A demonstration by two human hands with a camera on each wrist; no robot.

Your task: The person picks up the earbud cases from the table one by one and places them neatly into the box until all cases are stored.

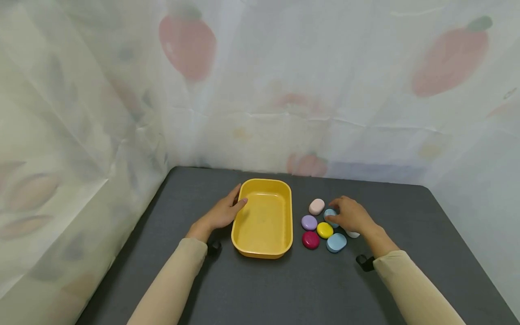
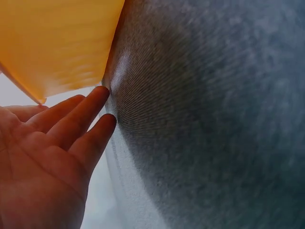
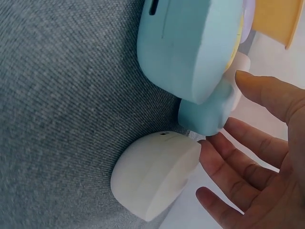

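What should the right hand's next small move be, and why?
Probably a gentle pinch on the farther blue piece: the right hand has its thumb and fingers spread about it, while the left hand is at the yellow tray's side.

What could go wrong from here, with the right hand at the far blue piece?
The right hand has the white piece right beside its fingertips, so it might knock that while taking the far blue piece.

The pink piece and yellow piece sit close by and could be nudged.

The left hand is at the yellow tray's left side only, so a bump from the right might swivel it.
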